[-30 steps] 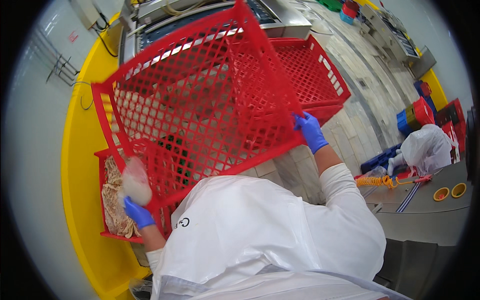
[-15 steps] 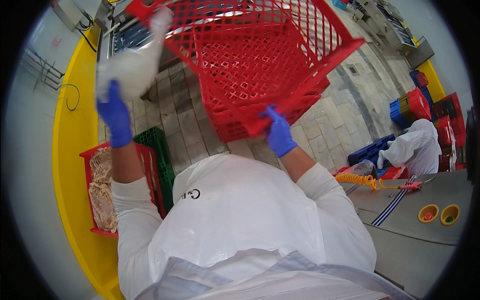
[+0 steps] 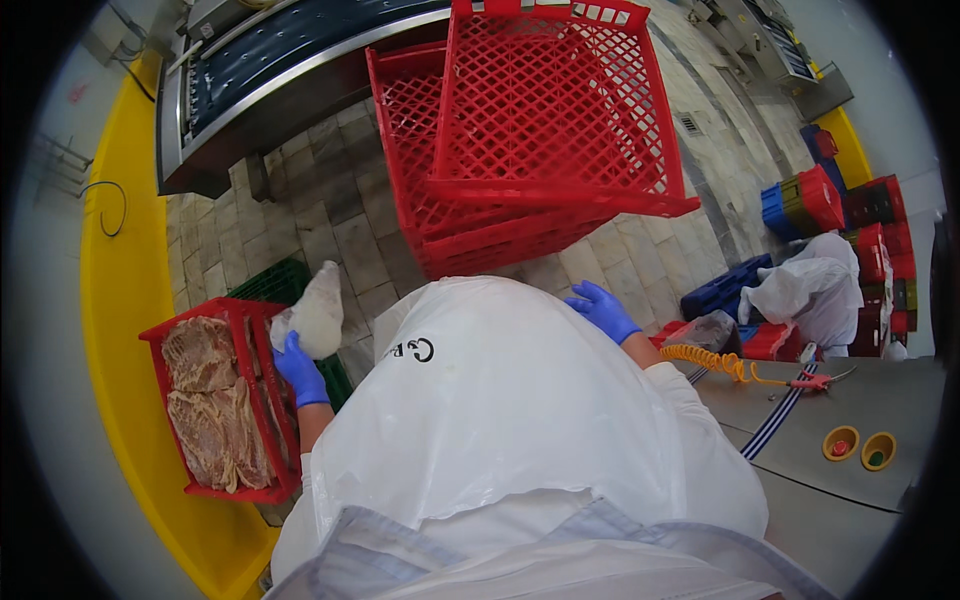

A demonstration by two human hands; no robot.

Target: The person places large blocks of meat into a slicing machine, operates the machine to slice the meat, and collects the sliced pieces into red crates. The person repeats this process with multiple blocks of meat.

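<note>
My left hand, in a blue glove, grips a crumpled, whitish plastic bag or sheet; its exact kind is unclear. It is beside a red crate that holds flat pieces of pale raw meat. To the right of my apron, my gloved right hand is open with its fingers stretched and nothing in them. Ahead of me an empty-looking red lattice crate rests askew on other red crates, apart from both hands.
Partly behind the meat crate is a green crate. A conveyor runs along the far left, near a yellow wall guard. On the right are a steel surface with a coiled orange hose, a person in white and stacked crates.
My right hand has let go of the red crate, which now rests on the stack. My left hand has come down and nearer with the plastic, to beside the meat crate.
</note>
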